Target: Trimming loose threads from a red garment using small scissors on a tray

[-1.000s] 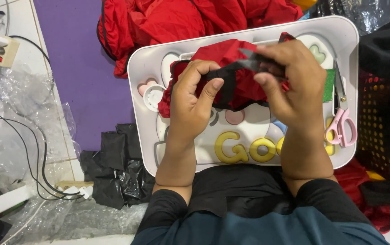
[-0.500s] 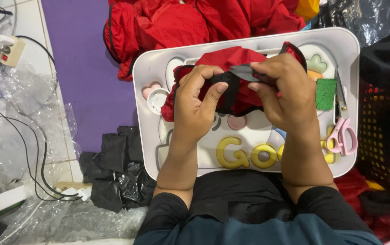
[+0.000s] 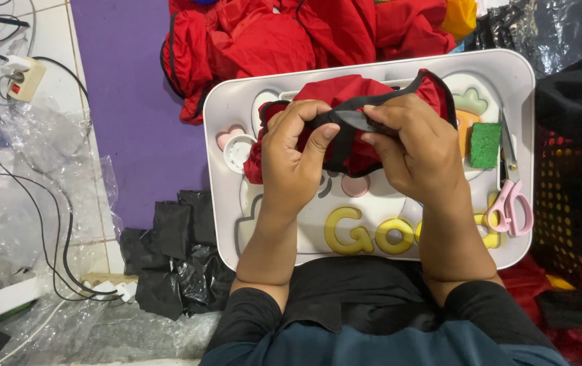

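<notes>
Both hands (image 3: 297, 152) (image 3: 409, 149) pinching red cloth's black edge (image 3: 352, 120), over white tray (image 3: 372, 68), scissors (image 3: 511, 203) beside.

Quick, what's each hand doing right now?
Left hand: closed, pinching the black edge of the red cloth piece.
Right hand: closed, pinching the same black edge.

Bright even indoor light, soft shadows, sharp focus, glare on clear plastic sheeting (image 3: 13, 203)

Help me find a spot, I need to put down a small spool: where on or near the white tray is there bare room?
The purple mat left of the white tray is bare. The tray's right side is crowded by the green sponge and pink scissors; both hands, left hand and right hand, and the red cloth cover its middle.
</notes>
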